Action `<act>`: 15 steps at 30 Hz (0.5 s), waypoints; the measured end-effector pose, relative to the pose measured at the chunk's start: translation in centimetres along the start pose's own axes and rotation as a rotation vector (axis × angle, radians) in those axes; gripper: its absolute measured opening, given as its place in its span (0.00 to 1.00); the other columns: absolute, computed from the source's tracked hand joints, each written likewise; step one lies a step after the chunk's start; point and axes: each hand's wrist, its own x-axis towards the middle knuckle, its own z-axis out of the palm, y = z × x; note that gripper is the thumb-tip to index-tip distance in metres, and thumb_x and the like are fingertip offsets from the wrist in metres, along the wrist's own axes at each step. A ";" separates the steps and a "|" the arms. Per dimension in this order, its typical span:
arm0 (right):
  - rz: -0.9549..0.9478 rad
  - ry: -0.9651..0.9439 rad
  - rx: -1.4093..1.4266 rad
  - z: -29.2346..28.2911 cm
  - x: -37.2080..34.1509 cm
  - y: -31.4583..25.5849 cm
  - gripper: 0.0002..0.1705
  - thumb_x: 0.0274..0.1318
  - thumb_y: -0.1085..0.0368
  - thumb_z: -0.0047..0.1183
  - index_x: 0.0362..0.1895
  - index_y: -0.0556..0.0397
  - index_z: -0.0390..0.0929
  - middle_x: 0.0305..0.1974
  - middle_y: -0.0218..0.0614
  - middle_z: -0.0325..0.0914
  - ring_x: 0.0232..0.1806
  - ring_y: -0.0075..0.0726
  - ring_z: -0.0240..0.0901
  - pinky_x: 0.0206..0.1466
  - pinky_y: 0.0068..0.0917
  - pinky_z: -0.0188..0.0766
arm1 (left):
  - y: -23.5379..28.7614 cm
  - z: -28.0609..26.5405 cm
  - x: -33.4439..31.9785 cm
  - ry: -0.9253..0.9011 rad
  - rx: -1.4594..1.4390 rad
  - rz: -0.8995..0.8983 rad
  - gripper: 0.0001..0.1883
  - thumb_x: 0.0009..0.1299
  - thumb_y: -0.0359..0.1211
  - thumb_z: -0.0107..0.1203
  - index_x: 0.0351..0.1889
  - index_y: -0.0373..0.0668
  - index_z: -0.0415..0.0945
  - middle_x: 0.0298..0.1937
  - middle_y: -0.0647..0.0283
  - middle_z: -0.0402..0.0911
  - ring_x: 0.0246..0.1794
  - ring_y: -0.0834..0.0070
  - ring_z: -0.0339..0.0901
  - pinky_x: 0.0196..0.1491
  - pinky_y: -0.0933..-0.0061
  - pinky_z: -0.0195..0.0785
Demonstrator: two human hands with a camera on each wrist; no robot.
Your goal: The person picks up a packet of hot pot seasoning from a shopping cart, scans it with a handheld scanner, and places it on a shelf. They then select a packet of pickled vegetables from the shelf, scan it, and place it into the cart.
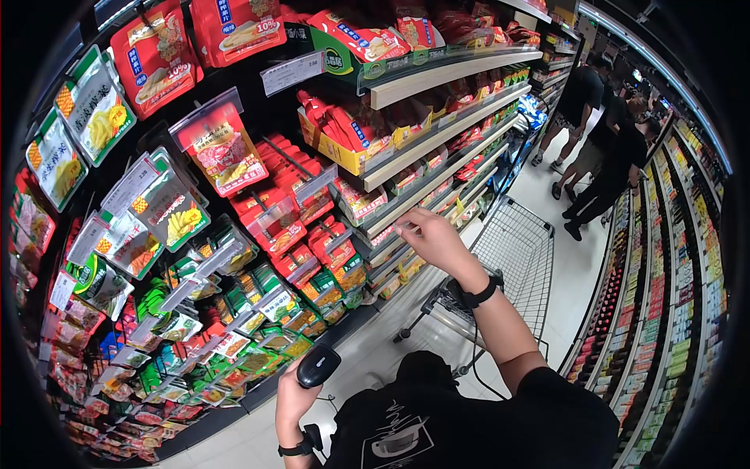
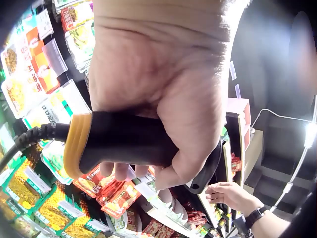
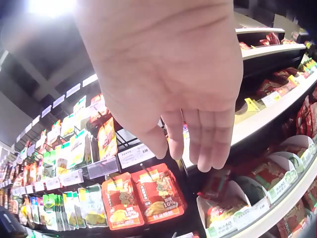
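Note:
My left hand (image 1: pixel 294 397) grips a black handheld barcode scanner (image 1: pixel 319 366), low in front of the hanging packets. Its handle (image 2: pixel 126 141) lies across the palm in the left wrist view, ending in a yellow cap (image 2: pixel 78 144) from which a dark cable runs. The right hand (image 1: pixel 434 241) is raised beside the shelf ends with loosely bent fingers and nothing in them. Below that hand, in the right wrist view, hang red snack packets (image 3: pixel 157 193) marked 10%. Opened display boxes of small packets (image 3: pixel 223 206) stand to their right.
A wire shopping cart (image 1: pixel 512 242) stands in the aisle beyond my right arm. Several people in dark clothes (image 1: pixel 605 125) are farther along. Shelves of bottles (image 1: pixel 625 313) line the right side; hooks of hanging packets (image 1: pixel 180 211) and price tags fill the left.

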 end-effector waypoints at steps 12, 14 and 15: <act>-0.309 0.370 0.152 -12.5 14.6 -6.9 0.10 0.73 0.65 0.65 0.52 0.57 0.90 0.44 0.35 0.92 0.44 0.27 0.87 0.49 0.28 0.81 | 4.6 2.2 -2.3 0.176 -0.028 -0.140 0.29 0.57 0.19 0.69 0.61 0.34 0.86 0.58 0.50 0.91 0.54 0.62 0.92 0.60 0.66 0.81; -0.416 0.427 0.025 -15.3 17.9 -7.4 0.16 0.74 0.56 0.63 0.54 0.55 0.89 0.45 0.40 0.92 0.42 0.37 0.88 0.49 0.34 0.82 | 5.2 3.2 -2.4 0.161 -0.025 -0.155 0.28 0.58 0.19 0.69 0.60 0.34 0.87 0.59 0.50 0.91 0.55 0.62 0.91 0.60 0.66 0.81; -0.450 0.435 -0.054 -16.5 19.7 -7.3 0.18 0.74 0.53 0.62 0.54 0.53 0.89 0.45 0.42 0.92 0.43 0.44 0.88 0.49 0.39 0.83 | 5.6 3.7 -2.3 0.162 -0.021 -0.135 0.28 0.58 0.19 0.69 0.60 0.35 0.87 0.59 0.50 0.91 0.55 0.61 0.91 0.60 0.66 0.81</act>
